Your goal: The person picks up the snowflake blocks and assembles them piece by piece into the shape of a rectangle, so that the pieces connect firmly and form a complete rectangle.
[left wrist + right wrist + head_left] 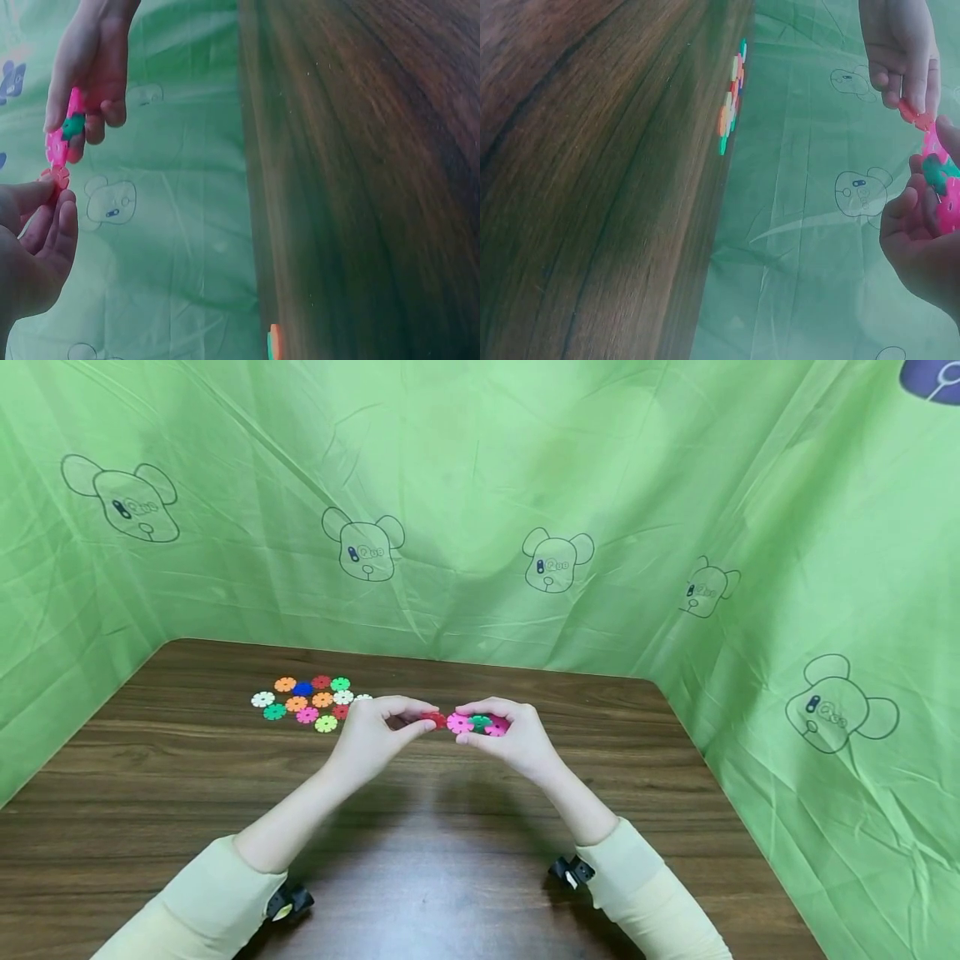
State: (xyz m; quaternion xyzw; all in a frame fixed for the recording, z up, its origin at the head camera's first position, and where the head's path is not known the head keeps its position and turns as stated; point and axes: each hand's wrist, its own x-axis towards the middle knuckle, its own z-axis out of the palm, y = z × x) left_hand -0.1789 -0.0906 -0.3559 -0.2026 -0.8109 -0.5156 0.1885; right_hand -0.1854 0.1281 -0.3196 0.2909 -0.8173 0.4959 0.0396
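Between finger and thumb, my left hand (369, 737) pinches a red notched plastic disc (434, 720). My right hand (517, 737) holds a short chain of interlocking discs: a pink disc (459, 723), a green disc (481, 723) and a second pink disc (497, 727) partly behind the fingers. The red disc's edge meets the near pink disc at the chain's left end; whether their notches are engaged I cannot tell. In the left wrist view the red disc (57, 178) sits just below the pink one. Both hands are raised above the table.
Several loose notched discs lie in a group at the table's far left, among them an orange disc (285, 684), a white disc (262, 699) and a lime disc (326, 723). My left hand partly covers this group. A green cloth (465, 618) encloses the wooden table (420, 877).
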